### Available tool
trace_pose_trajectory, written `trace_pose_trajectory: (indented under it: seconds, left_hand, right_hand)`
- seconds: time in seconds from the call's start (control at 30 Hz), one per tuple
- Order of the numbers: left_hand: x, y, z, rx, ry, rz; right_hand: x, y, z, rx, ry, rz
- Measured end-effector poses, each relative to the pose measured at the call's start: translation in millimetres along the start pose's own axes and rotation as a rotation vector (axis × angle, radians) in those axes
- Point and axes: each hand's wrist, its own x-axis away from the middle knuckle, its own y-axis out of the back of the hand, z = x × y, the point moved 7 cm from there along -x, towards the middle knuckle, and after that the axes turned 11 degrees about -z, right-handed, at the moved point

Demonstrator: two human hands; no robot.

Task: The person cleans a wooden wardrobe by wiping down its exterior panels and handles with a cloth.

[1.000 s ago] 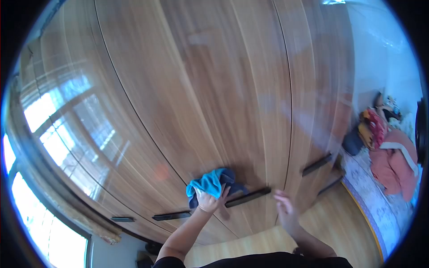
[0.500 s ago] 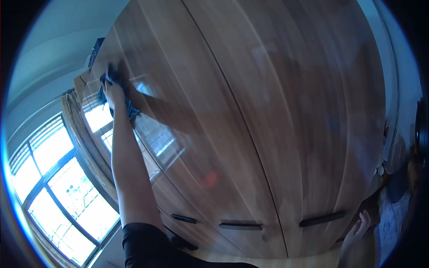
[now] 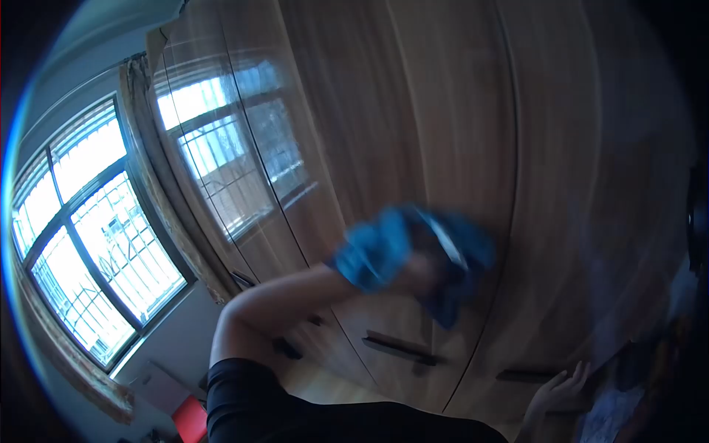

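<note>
A blue cloth [image 3: 377, 247] is bunched around my left hand [image 3: 423, 275], blurred by motion, in front of a brown wood-grain wardrobe door [image 3: 354, 140]. Cloth covers most of that hand's fingers. Whether the cloth presses on the door or hangs just off it, I cannot tell. Below it is a dark bar handle [image 3: 399, 347]. At the lower right, my right hand [image 3: 559, 387] holds nothing, its fingers apart, near another dark handle [image 3: 521, 375].
To the left, a bright barred window [image 3: 96, 236] has a curtain [image 3: 166, 177] beside it. The glossy doors reflect the window. A red object [image 3: 190, 419] stands low at the left. Pale fabric [image 3: 613, 413] lies at the lower right.
My left hand has come down and to the right with the cloth, from the upper left of the doors to mid-height. The view has swung left. My right hand stays low, fingers apart.
</note>
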Motion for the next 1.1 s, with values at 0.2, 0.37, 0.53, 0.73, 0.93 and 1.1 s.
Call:
trace_pose_trajectory:
  seconds: [0.2,0.37,0.53,0.73,0.93,1.1]
  left_hand:
    - [-62,45,455,-0.258,0.226,-0.400]
    - [-206,57,605,-0.421,0.392,-0.294]
    - [-310,29,575,-0.479,0.280,-0.127]
    - [-438,1,369,-0.281,0.517,-0.167]
    - [-457,8,31,0.184,-0.163,-0.376]
    - [-353,-7,-128,0.328,-0.489,-0.415]
  right_hand:
    - [2,-10,40,0.098,-0.138,0.022]
    - [-15,3,50,0.109,-0.156,0.043]
    - [-24,-2,38,0.254,-0.287,0.425]
    - [-47,18,47,0.345,-0.410,0.769]
    - [-44,28,46,0.275,-0.365,0.713]
    - [-43,30,42,0.096,-0.260,0.563]
